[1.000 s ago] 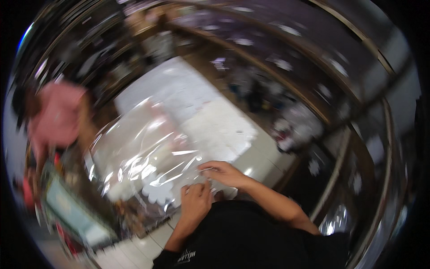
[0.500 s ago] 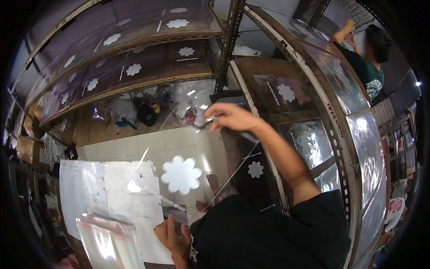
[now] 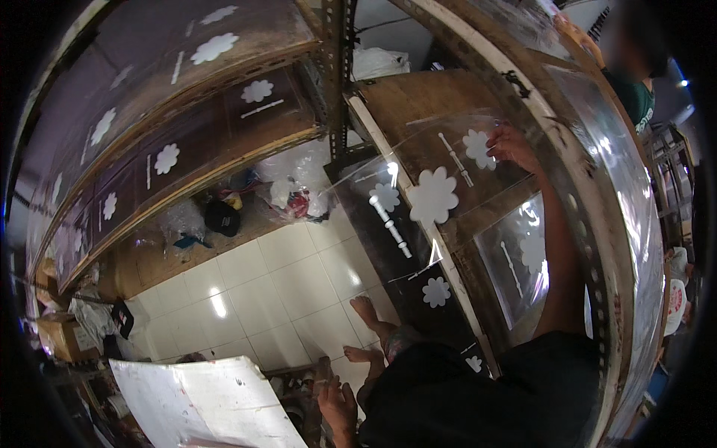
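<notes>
My right hand [image 3: 515, 148] is stretched out over the brown shelf on the right, its fingers closed at the edge of a clear plastic sheet [image 3: 351, 179]. That sheet carries a white flower shape [image 3: 434, 197] and a white bar [image 3: 390, 226], and hangs across the shelf's front edge. Beneath the hand, another flower [image 3: 476, 148] and bar [image 3: 455, 159] show on the shelf. My left hand [image 3: 337, 403] is low, beside the white board [image 3: 202, 399], fingers loosely apart and nothing seen in them.
Metal-framed shelves [image 3: 224, 142] with more flower-marked clear sheets stand at the left. A dark lower shelf [image 3: 418, 306] and a perforated upright [image 3: 337, 82] are near my right arm. Plastic bags and a black cap [image 3: 222, 218] lie low down. Another person [image 3: 635, 75] works far right.
My right hand has swung right with the clear sheet, from above the floor to over the brown shelf. My left hand has come away from the sheet. The view has turned right.
</notes>
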The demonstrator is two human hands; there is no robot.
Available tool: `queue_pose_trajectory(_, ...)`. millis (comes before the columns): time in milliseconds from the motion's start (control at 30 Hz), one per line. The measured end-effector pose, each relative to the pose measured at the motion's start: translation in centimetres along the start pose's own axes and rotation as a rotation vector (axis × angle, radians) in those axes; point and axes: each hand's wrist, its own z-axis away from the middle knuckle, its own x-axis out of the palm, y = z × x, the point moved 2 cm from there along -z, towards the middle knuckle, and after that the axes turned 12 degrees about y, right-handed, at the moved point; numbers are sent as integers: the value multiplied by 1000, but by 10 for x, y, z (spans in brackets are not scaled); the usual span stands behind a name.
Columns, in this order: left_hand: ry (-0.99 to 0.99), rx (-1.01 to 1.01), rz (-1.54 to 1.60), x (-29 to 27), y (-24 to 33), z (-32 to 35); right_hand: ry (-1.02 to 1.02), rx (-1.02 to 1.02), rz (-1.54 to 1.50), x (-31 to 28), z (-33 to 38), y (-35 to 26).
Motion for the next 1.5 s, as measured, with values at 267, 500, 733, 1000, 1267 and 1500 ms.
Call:
queue_pose_trajectory(267,-242,-172,17,57,-29,-1,361,114,277,-75,-56,73)
queue_pose_trajectory(500,-343,-414,11,71,-44,1,482,9,326,-111,-81,94)
queue_pose_trajectory(733,-338,-409,-3,81,-62,3,554,-63,479,-135,-90,103)
queue_pose_trajectory(1000,-379,-428,-24,84,-66,12,560,-170,468,-131,-104,96)
queue_pose_trajectory(1267,-394,-426,-68,84,-64,13,492,-221,506,-139,-105,99)
queue_pose_trajectory(1500,-385,-449,-53,86,-71,16,528,-325,723,-145,-98,97)
